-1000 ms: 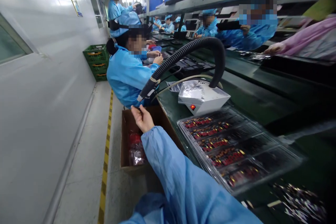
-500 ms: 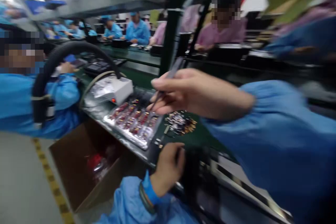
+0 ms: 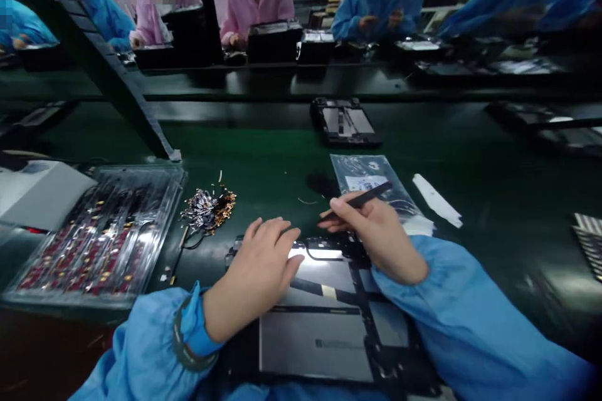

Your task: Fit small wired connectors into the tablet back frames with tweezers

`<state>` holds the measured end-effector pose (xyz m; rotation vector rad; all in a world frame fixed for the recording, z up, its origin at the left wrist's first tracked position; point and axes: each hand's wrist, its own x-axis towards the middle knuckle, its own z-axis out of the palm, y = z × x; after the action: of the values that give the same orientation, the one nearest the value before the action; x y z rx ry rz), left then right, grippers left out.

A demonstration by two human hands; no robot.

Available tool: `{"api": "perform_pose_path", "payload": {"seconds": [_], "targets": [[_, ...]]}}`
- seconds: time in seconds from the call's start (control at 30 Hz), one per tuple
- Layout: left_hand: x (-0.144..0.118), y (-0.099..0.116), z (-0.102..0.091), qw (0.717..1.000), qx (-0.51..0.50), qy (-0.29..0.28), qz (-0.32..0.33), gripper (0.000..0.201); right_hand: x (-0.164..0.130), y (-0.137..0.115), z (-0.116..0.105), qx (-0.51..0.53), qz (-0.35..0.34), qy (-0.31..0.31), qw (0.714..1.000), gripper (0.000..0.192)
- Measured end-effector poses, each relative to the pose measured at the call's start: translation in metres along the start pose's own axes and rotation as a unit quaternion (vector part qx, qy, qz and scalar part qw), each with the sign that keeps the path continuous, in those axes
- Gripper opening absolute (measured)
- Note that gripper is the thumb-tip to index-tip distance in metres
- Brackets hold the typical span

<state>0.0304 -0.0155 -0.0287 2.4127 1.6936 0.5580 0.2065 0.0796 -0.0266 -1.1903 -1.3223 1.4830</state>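
Note:
An opened tablet point(image 3: 313, 341) lies in front of me, its silver battery and dark ribbon cables exposed. Over its upper left edge rests my left hand point(image 3: 256, 272), fingers apart and holding nothing; whether the fingertips touch the tablet I cannot tell. My right hand point(image 3: 383, 238) is closed around a pair of dark tweezers point(image 3: 374, 193) above the tablet's upper right edge. The tweezers' tips point left, and I cannot make out anything between them. Left of the tablet is a pile of small metallic parts with black and gold ends point(image 3: 207, 210).
A clear plastic tray point(image 3: 164, 219) of red boards stands left, beside a white box point(image 3: 44, 191). Behind my right hand are a plastic bag point(image 3: 362, 166) and a white strip point(image 3: 437, 200). Another opened device point(image 3: 345, 122) lies farther back. Co-workers sit across the bench.
My view has swung right and down to the tablet. My right hand, with the tweezers, has moved from above the tray to the tablet. The left hand's fingers are now spread over the tablet.

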Motion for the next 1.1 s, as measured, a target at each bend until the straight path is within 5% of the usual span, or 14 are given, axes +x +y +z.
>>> {"api": "perform_pose_path", "payload": {"seconds": [0.17, 0.6, 0.8, 0.93, 1.1], "targets": [[0.003, -0.001, 0.006, 0.998, -0.051, -0.039, 0.028, 0.028, -0.004, 0.006, 0.002, -0.023, 0.001, -0.036, 0.999, 0.039], [-0.008, -0.001, 0.008, 0.996, 0.008, 0.018, 0.09, 0.03, -0.012, 0.01, 0.002, -0.195, -0.058, -0.088, 0.975, 0.018], [-0.006, 0.0, 0.008, 0.996, 0.014, 0.007, 0.087, 0.029, -0.015, 0.009, 0.002, -0.19, -0.085, -0.038, 0.977, 0.021], [0.001, 0.001, 0.011, 0.997, 0.026, -0.017, 0.074, 0.032, -0.018, 0.002, -0.003, -0.103, -0.088, 0.049, 0.99, 0.024], [0.008, 0.003, 0.011, 0.994, 0.063, -0.046, 0.076, 0.03, -0.03, -0.001, -0.016, -0.106, -0.154, 0.143, 0.972, 0.02]]}}
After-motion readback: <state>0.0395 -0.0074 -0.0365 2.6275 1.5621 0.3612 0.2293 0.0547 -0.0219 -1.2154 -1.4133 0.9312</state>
